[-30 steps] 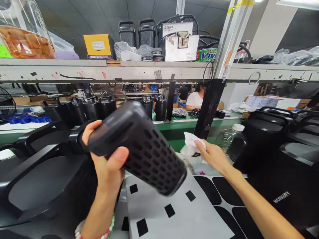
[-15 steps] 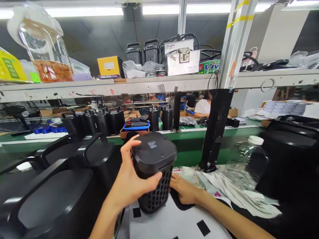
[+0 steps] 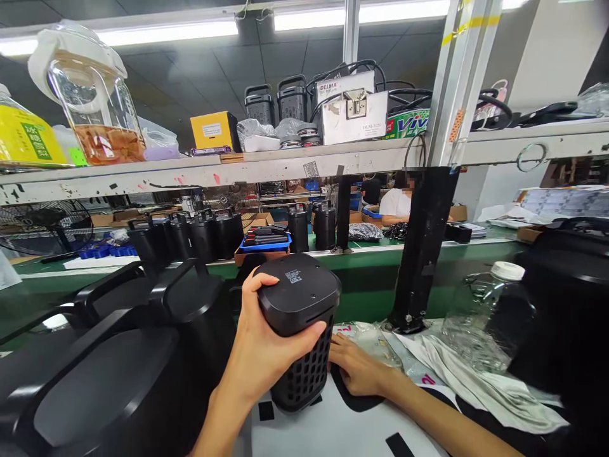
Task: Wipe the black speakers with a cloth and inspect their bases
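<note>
My left hand (image 3: 269, 336) grips a black grille-sided housing (image 3: 307, 289), its thumb across the near side and fingers over the far left edge. The housing stands near-upright on a white work surface (image 3: 323, 431) with black strips. A small printed label and screw holes show on its flat top. My right hand (image 3: 359, 368) is low at the housing's right side. Its fingers are bent, with the tips hidden behind the housing, so what they hold is unclear. Under that hand lies a flat black patch (image 3: 356, 400).
Large black handled units (image 3: 109, 374) crowd the left. A clear bottle (image 3: 485, 317), a pale cloth (image 3: 485, 381) and a dark unit (image 3: 561, 304) stand or lie right. Behind rises a black post (image 3: 423, 254). Overhead, a shelf (image 3: 266, 164) carries boxes and a jug. A person (image 3: 396, 204) sits beyond.
The view has shifted slightly, and the housing appears a little farther right. My left thumb has slid to the right across its near side. My right hand stays beside it.
</note>
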`<act>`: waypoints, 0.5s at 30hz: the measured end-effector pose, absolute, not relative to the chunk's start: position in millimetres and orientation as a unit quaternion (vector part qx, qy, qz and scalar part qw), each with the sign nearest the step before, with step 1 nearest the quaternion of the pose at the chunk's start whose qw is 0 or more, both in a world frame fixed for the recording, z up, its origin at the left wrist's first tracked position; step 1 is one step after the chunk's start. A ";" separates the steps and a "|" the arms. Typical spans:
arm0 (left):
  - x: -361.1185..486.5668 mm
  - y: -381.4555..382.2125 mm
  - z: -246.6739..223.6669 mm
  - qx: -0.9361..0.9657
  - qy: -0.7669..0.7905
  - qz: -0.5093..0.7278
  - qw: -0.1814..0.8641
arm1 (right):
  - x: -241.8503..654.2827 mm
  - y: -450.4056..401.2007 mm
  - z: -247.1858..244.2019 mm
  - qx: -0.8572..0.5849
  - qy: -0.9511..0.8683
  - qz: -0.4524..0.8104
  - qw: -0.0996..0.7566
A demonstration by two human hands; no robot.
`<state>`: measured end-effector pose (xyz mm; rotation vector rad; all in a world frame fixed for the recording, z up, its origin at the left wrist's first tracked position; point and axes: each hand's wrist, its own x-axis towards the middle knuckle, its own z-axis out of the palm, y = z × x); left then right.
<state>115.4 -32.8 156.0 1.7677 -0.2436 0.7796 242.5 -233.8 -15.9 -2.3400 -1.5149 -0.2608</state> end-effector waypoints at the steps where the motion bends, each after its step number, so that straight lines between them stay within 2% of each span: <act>1: 115.6 -32.8 155.7 0.752 -0.108 0.332 0.559 | 242.7 -233.3 -15.8 -0.823 -0.534 -0.091 0.173; 9: 119.3 -30.7 153.3 0.766 -0.103 0.329 0.542 | 227.6 -255.7 -4.8 -0.808 -0.549 -0.104 0.188; 15: 121.8 -30.3 152.7 0.759 -0.104 0.326 0.555 | 200.9 -308.0 2.7 -0.826 -0.493 -0.205 0.179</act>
